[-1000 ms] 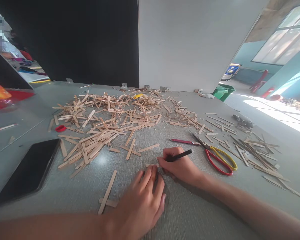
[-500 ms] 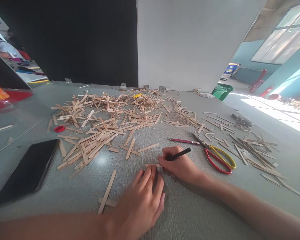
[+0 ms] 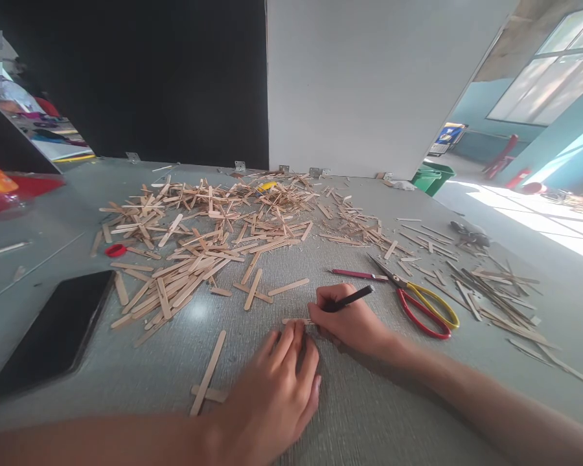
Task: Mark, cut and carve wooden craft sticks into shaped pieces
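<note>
1. The stick [image 3: 294, 321] lies flat on the tabletop [image 3: 369, 414], its long axis running left to right across the view. Its left end shows, and its right end is hidden under the right hand [image 3: 352, 323].
2. The black pen [image 3: 348, 300] slants. Its back end points up and right toward the scissors [image 3: 425, 305], and its tip goes down-left to the stick, hidden by fingers.
3. Bare tabletop lies left of the stick and beyond it, up to the pile [image 3: 208, 239].
4. A long stick [image 3: 208, 370] lies nearer, to the left, apart from both hands.
5. The scissors and a red pen [image 3: 359, 274] lie just right of and beyond the right hand. A phone [image 3: 53, 333] lies well apart at the left.
6. The left hand [image 3: 272, 395] is palm down with fingers stretched forward. Its fingertips press on the stick, and it grips nothing.
7. The right hand is curled closed around the pen, its heel resting on the tabletop and its forearm coming in from the right.
</note>
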Tool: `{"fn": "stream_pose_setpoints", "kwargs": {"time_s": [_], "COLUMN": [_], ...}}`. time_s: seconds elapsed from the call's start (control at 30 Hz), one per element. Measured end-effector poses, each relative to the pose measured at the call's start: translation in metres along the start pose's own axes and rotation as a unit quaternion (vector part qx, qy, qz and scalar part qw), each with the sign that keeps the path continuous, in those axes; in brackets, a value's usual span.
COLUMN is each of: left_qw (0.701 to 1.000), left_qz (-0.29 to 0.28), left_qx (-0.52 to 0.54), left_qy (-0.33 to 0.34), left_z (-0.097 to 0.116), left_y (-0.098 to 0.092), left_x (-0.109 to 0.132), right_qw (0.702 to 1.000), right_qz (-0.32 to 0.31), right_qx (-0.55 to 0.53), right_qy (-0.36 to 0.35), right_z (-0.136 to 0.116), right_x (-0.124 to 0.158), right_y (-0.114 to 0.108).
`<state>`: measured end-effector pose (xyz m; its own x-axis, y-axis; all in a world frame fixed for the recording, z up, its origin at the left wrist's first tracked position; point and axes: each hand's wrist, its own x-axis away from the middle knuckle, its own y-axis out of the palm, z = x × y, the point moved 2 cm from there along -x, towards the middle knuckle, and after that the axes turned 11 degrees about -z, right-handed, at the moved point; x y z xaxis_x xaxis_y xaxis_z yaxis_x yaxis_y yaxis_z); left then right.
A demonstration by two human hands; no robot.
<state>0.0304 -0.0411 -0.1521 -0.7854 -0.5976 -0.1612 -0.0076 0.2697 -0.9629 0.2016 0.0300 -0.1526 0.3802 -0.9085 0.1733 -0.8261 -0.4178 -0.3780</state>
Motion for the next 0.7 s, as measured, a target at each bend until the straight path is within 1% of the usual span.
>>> {"fn": "stream_pose_setpoints", "kwargs": {"time_s": [0.2, 0.4, 0.57, 0.7], "left_qw": [1.000, 1.000, 1.000, 1.000], "left_qz": [0.009, 0.013, 0.024, 0.020], "left_qx": [-0.001, 0.002, 0.005, 0.005], "left_qy": [0.001, -0.001, 0.000, -0.001], "left_z": [0.0009, 0.0013, 0.0017, 0.0021], "left_y": [-0.0007, 0.0006, 0.0016, 0.0018], "left_x": [-0.0015, 0.0002, -0.0005, -0.0007], "right_qw": [1.000, 1.000, 0.998, 0.998], "right_qz": [-0.004, 0.010, -0.009, -0.018], "right_qx": [-0.002, -0.011, -0.040, -0.057], "right_qy": [-0.005, -0.025, -0.036, -0.036], "right_z": [0.0008, 0.0039, 0.0065, 0.0066], "right_x": [0.0001, -0.0002, -0.0022, -0.0029], "right_y": [-0.0001, 0.0010, 0.0029, 0.0026]}}
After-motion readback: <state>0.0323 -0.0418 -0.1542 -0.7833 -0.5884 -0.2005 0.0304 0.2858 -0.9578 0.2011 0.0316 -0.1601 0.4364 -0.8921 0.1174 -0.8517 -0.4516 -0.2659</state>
